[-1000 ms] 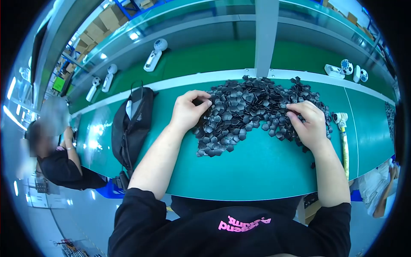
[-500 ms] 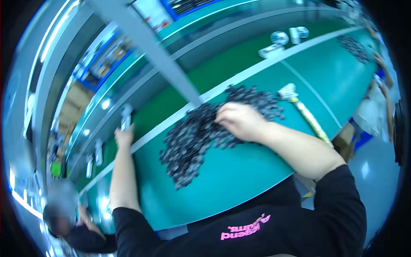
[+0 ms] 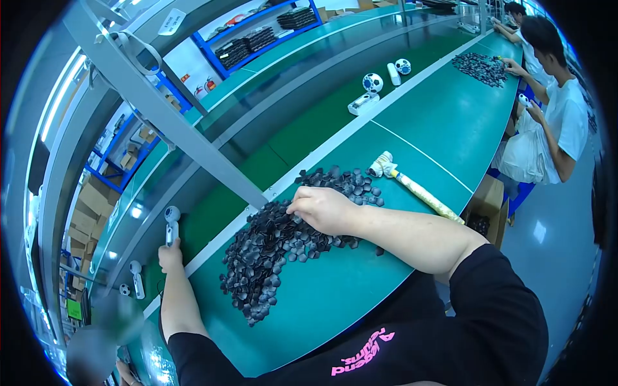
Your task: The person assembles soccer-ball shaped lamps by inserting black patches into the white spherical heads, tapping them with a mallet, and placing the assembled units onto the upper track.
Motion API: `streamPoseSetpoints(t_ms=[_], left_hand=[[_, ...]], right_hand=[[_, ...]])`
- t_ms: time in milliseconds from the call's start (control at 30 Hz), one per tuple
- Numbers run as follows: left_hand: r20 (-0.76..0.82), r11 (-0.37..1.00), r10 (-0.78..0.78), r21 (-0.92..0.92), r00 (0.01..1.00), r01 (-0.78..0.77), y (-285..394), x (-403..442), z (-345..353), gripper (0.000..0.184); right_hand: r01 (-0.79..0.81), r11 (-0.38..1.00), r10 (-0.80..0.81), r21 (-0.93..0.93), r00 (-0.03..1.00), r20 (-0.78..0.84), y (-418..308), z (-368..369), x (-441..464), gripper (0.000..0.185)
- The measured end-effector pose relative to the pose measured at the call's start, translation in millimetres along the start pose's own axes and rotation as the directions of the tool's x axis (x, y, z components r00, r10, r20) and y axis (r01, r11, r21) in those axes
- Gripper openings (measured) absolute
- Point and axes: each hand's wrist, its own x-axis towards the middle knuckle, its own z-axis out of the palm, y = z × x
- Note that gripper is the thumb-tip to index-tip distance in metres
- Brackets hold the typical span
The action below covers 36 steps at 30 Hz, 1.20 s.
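My left hand (image 3: 170,256) reaches over the far edge of the green work table (image 3: 309,334). Its fingers are closed round the lower end of a white handheld device with a round head (image 3: 172,223). My right hand (image 3: 327,211) is at a wide heap of small black flat angular pieces (image 3: 261,241). Its thumb and fingers are pinched together against the heap; whether a piece is between them is hidden. Just right of the heap lies a hammer-shaped tool (image 3: 418,190) wrapped in pale material.
Beyond the table rim runs a green conveyor belt (image 3: 277,154) carrying more white devices, some with football-patterned balls (image 3: 372,82). A slanting grey post (image 3: 193,151) stands at the rim. Two co-workers (image 3: 560,96) sit right, near another black heap (image 3: 481,69); another person (image 3: 90,350) is lower left.
The camera view has turned, so the table and heap appear lower and further left, and the co-workers on the right show now. My left hand still holds the device; my right hand stays at the heap.
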Motion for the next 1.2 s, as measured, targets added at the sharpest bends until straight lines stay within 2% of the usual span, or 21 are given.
streamPoseSetpoints(t_ms=[33,100,133,200,233,333,367,433,500,567,667,733,767,867,900,933,1000,1067,1133,1200], left_hand=[[-0.041,0.998,0.031,-0.044,0.999,-0.033,3.3,-3.0,-2.0,0.072],[-0.159,0.949,0.062,-0.297,0.985,-0.107,4.4,16.0,-7.2,0.065],[-0.158,0.952,0.056,-0.288,0.986,-0.100,9.7,11.8,-16.7,0.065],[-0.303,0.770,0.044,-0.596,0.952,-0.225,12.1,4.7,-48.3,0.051],[-0.310,0.779,0.042,-0.585,0.950,-0.226,6.9,-4.4,-65.0,0.051],[-0.153,0.408,0.069,-0.897,0.986,-0.167,-14.1,-40.4,-102.5,0.035],[-0.160,0.425,0.065,-0.888,0.985,-0.173,-22.4,-58.1,-105.7,0.035],[-0.149,0.189,0.177,-0.965,0.973,-0.182,-38.7,-99.6,-111.3,0.027],[-0.196,0.214,0.215,-0.946,0.957,-0.242,-55.4,-131.1,-97.7,0.032],[-0.173,0.143,0.302,-0.964,0.937,-0.224,-71.5,-155.1,-86.7,0.032],[-0.251,0.251,0.287,-0.912,0.924,-0.326,-90.6,-173.8,-53.5,0.037],[-0.220,0.486,0.321,-0.797,0.921,-0.359,-95.7,-185.2,-29.0,0.038],[-0.212,0.485,0.316,-0.802,0.925,-0.349,-99.0,-181.7,-26.7,0.038],[0.054,0.548,0.294,-0.828,0.954,-0.122,-108.9,-162.5,-23.0,0.041],[0.073,0.553,0.298,-0.826,0.952,-0.110,-102.5,-171.2,-23.4,0.041],[0.161,0.387,0.270,-0.921,0.949,0.046,-86.2,-182.6,-37.2,0.042],[0.333,0.016,0.253,-0.940,0.909,0.340,-53.9,-201.2,-71.5,0.045],[0.372,-0.086,0.450,-0.886,0.812,0.455,-24.5,-230.1,-91.2,0.048],[0.384,-0.028,0.603,-0.866,0.699,0.500,5.3,-261.5,-103.9,0.051],[0.429,0.032,0.654,-0.839,0.623,0.543,30.8,-292.4,-105.6,0.051]], right_hand=[[-0.015,1.000,0.015,-0.001,1.000,0.004,1.3,0.2,-2.0,0.009],[-0.009,1.000,0.009,-0.007,1.000,0.019,0.8,-0.1,-4.4,0.009],[0.007,1.000,-0.006,-0.014,1.000,0.028,-0.4,0.0,-3.8,0.009],[0.026,1.000,-0.026,-0.003,0.999,0.035,-3.4,1.0,-1.7,0.009],[0.028,1.000,-0.028,-0.004,0.999,0.029,-3.6,0.4,-1.8,0.010],[0.035,0.999,-0.035,0.013,0.999,0.009,-1.8,-1.0,-2.2,0.010],[0.029,0.999,-0.029,0.018,1.000,0.001,-1.4,-1.0,-2.5,0.011],[0.016,0.999,-0.015,0.033,1.000,-0.019,-3.2,0.3,-4.0,0.012],[0.021,0.997,-0.018,0.070,0.999,-0.041,-6.5,3.0,-7.7,0.013],[0.044,0.995,-0.038,0.088,0.997,-0.063,-10.7,7.6,-6.2,0.014],[0.047,0.995,-0.043,0.089,0.998,-0.044,-20.9,10.1,-8.0,0.014],[0.035,0.997,-0.033,0.067,0.999,-0.023,-22.1,13.8,-5.8,0.015],[0.062,0.995,-0.060,0.077,0.998,-0.022,-20.6,14.0,-4.8,0.014],[0.075,0.993,-0.074,0.086,0.997,-0.010,-15.9,9.3,-10.2,0.013],[0.081,0.994,-0.080,0.076,0.997,-0.014,-16.2,7.8,-9.6,0.012],[0.092,0.993,-0.090,0.067,0.996,-0.024,-16.1,6.2,-6.9,0.011],[0.091,0.993,-0.089,0.072,0.995,-0.043,-15.6,3.2,-5.3,0.011],[0.083,0.993,-0.080,0.087,0.996,-0.038,-19.8,0.1,-4.1,0.011],[0.072,0.989,-0.073,0.127,0.997,0.004,-26.3,1.7,-4.8,0.010],[0.046,0.976,-0.060,0.213,0.997,0.058,-32.4,1.6,-4.3,0.010]])
